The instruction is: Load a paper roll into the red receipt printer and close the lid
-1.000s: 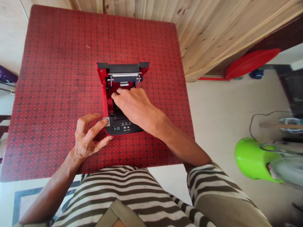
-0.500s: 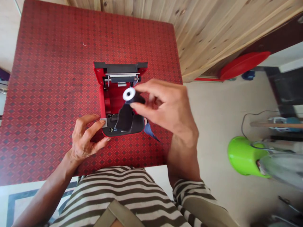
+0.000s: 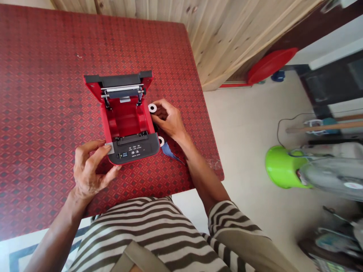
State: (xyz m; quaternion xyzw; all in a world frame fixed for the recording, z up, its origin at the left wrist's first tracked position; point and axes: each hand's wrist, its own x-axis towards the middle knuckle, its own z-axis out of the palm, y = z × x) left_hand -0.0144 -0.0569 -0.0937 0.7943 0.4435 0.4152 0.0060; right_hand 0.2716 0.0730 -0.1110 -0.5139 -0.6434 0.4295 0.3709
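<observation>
A red and black label printer (image 3: 124,121) stands on the table with its lid raised, its red inner bay showing no roll. My left hand (image 3: 90,166) grips its near left corner, fingers on a grey patch (image 3: 110,148) and thumb by the front edge. Beside the printer's right wall, my right hand (image 3: 171,121) is closed around a dark roll with a white core (image 3: 152,108), low at the tabletop. Nearer to me lies a second white-cored roll (image 3: 161,141), with a loose blue strip (image 3: 171,152) trailing from it. The printer partly hides both rolls.
The printer rests on a red patterned table (image 3: 51,94), whose right edge drops to a pale floor. Wooden panelling (image 3: 227,34) runs behind it. On the floor at the right are a green bucket (image 3: 279,166), a red round object (image 3: 272,66) and a cable.
My right hand has carried the dark roll from above the printer's bay down to the table at its right side. My left hand stays at the corner. The view has shifted right.
</observation>
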